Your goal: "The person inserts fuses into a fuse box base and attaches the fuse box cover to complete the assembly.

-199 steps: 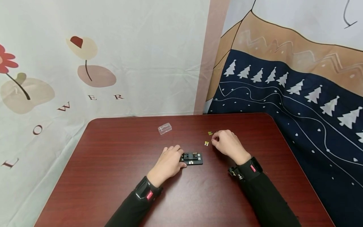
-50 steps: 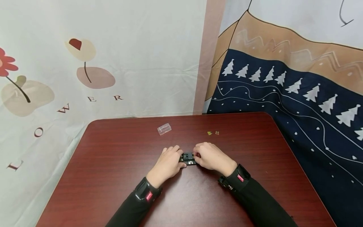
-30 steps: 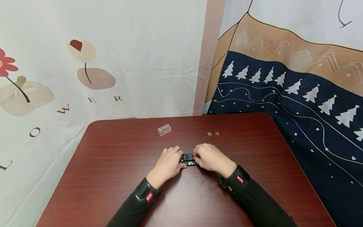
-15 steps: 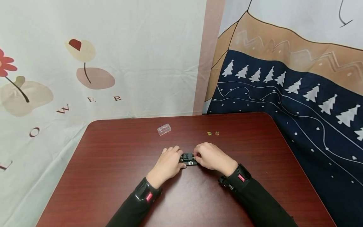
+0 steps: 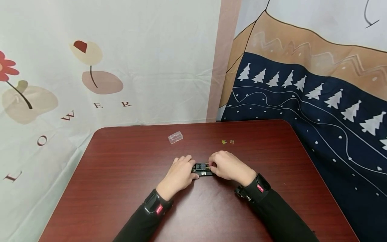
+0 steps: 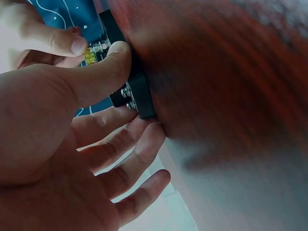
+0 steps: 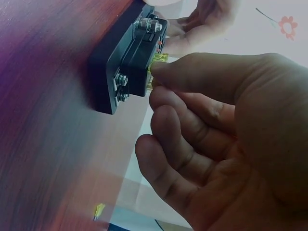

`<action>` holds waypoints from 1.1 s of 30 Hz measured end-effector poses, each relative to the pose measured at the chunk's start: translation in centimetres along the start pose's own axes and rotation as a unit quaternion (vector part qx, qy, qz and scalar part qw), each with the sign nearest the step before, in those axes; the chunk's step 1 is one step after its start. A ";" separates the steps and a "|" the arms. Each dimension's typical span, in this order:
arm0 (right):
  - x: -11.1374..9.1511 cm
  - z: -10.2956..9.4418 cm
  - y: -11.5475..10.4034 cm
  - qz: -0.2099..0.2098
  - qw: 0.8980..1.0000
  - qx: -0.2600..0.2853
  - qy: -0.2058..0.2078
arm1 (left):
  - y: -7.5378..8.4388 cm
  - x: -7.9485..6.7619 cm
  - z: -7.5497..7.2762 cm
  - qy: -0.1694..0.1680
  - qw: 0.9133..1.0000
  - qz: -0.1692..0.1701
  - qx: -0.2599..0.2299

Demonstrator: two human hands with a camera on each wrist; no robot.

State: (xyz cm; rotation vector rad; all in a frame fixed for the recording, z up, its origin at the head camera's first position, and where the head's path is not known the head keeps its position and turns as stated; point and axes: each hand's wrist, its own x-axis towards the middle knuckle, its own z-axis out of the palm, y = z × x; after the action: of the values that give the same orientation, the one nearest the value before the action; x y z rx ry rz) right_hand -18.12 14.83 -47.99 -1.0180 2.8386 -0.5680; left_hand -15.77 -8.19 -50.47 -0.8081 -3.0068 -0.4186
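**Left hand (image 5: 179, 171) grips a black block (image 5: 204, 173) while the right hand (image 5: 228, 166) pinches a yellow piece (image 7: 160, 57) against its top**

The block lies flat near the middle of the reddish-brown table (image 5: 121, 158), its long sides running roughly along the table's far edge. Metal screws (image 7: 121, 80) stand out at its ends, as the right wrist view shows.

The left hand has the block's left end between thumb and fingers, the thumb on the side facing the person. In the left wrist view its outer fingers are spread loosely beside the block.

The right hand is over the block's right end. Its thumb and fingers close on the yellow piece, which is at the block's upper face; how deep it sits there cannot be told, since the fingertips cover part of it. The remaining fingers are bent and apart from the block.

Two small pieces (image 5: 224, 142) lie side by side close to the table's far edge, toward the far right corner. A clear plastic case (image 5: 175, 137) rests near the same edge, left of those pieces.

Both arms wear dark sleeves (image 5: 290, 215), with a black strap (image 5: 154, 201) bearing a red label at each wrist. Behind the table hang a pale cloth (image 5: 169, 50) with flowers and letters and, to the right, a dark blue printed cloth (image 5: 272, 95) with white trees.
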 end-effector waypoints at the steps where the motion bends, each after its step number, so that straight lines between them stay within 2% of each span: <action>1: 0.0 0.0 0.0 0.001 1.000 -0.001 -0.001 | 0.0 0.0 0.0 -0.001 1.000 0.000 0.000; 10: 0.0 -0.3 0.5 0.016 1.000 0.002 -0.018 | -0.1 0.1 0.0 0.004 1.000 0.002 0.001; 18: 0.1 -0.2 1.0 0.020 1.000 0.007 -0.004 | -0.2 0.0 -0.1 0.002 1.000 0.005 0.000; 25: 0.0 -1.0 2.3 0.061 0.998 0.020 0.004 | 0.0 0.1 -0.1 0.004 1.000 0.007 0.004; 29: -0.4 -1.9 3.8 0.095 0.995 0.025 0.027 | 0.0 0.1 0.1 -0.001 1.000 0.006 0.009; 33: -0.5 -2.7 5.6 0.130 0.988 0.019 0.080 | 0.1 -0.1 0.0 -0.002 1.000 0.001 0.007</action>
State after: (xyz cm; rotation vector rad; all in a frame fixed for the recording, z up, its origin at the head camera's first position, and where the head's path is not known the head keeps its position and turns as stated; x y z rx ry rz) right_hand -21.63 20.00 -47.62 -0.6059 3.0172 -0.7025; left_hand -15.63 -8.18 -50.49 -0.8128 -3.0087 -0.3972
